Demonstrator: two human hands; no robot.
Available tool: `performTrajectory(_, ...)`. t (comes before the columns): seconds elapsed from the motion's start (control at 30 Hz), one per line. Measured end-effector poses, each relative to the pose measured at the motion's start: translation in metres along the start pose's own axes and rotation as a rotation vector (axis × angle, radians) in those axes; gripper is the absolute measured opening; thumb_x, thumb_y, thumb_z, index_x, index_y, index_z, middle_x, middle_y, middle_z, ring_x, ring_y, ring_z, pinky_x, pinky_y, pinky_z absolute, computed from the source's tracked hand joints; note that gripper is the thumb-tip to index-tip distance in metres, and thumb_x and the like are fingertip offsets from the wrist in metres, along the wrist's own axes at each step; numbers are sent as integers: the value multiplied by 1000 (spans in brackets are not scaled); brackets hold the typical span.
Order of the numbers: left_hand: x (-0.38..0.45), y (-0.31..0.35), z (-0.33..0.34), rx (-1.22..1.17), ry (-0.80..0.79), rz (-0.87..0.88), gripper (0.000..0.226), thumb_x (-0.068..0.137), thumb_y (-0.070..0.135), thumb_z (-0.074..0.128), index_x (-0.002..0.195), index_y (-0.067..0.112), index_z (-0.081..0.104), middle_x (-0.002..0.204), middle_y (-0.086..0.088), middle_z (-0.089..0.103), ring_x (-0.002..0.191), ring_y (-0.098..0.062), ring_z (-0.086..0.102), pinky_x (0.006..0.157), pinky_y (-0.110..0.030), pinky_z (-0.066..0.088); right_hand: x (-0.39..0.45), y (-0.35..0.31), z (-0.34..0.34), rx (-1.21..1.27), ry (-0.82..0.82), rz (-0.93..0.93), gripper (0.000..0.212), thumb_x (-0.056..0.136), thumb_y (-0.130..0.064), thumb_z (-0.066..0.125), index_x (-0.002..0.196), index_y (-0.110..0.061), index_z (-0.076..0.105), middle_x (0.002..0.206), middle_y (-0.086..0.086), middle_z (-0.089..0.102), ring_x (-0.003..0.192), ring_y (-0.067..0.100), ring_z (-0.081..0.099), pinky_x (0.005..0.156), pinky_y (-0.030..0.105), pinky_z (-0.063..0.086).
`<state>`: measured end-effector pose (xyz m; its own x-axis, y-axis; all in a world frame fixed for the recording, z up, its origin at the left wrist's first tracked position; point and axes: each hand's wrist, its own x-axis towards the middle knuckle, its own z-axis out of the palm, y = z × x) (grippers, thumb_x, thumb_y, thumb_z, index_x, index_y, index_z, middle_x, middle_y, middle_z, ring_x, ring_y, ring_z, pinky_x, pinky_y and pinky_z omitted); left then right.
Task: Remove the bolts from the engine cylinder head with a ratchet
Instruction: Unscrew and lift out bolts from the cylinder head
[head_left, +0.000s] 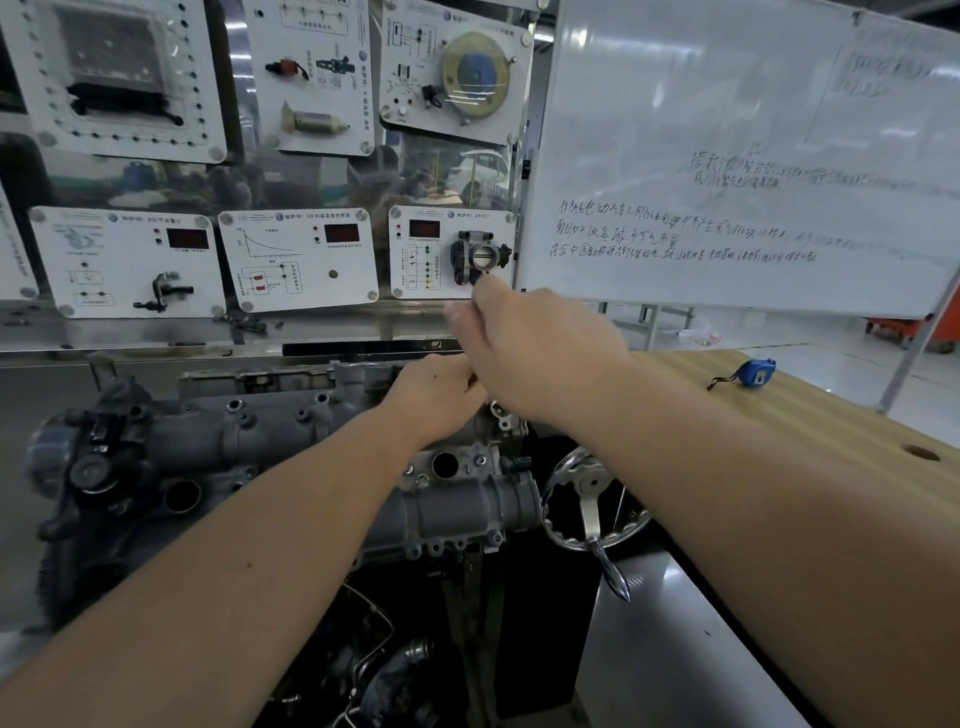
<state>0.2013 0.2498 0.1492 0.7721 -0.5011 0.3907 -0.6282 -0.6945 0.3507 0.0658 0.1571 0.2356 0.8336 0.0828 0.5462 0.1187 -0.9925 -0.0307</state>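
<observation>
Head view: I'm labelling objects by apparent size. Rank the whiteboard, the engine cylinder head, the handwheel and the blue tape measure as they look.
1. whiteboard
2. engine cylinder head; partly hidden by the arms
3. handwheel
4. blue tape measure

Apparent size only; distances from the camera differ.

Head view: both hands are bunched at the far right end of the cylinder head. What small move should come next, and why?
Probably seat the tool on a bolt and begin a short turn. Both the left hand and right hand are curled together over the far edge of the cylinder head, but whatever they hold is hidden, so the ratchet cannot be confirmed.
</observation>
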Motion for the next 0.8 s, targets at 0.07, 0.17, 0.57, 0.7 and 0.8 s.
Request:
performTrajectory(0.07,1,-1,2,83,28,41,36,93,48,26,64,29,38,63,11,46,65,-16,49,54,-26,30,3,5,-9,-40,15,13,32,106,-46,31,93,-18,41,67,0,35,56,18,33,50,30,24)
performTrajectory(0.17,2,-5,5,85,93,66,43,101,47,36,62,32,28,56,12,38,54,-3,35,51,-27,23,6,7,-14,-41,53,7,25,104,-39,44,91,-18,45,66,-1,34,66,26,45,54,29,35)
performTrajectory(0.57,0,-15,8,67,139,154,33,98,54,24,71,39,36,65,20,41,70,-14,46,57,-31,28,0,11,-32,-100,-115,-311,30,83,4,54,90,-17,74,125,0,62,113,19,59,94,31,49)
performTrajectory(0.7,1,-12,8,191,101,223,47,87,48,10,79,19,45,67,10,41,73,-27,54,55,-36,21,-8,20,-19,139,73,-287,21,95,-23,59,115,-18,65,123,-1,61,111,19,58,90,35,48)
performTrajectory(0.8,3,-15,12,94,167,179,39,96,59,23,82,30,46,63,20,39,64,-13,43,59,-31,30,-6,29,-4,225,162,-118,33,100,-49,51,103,-18,63,86,-3,67,80,17,62,66,31,47)
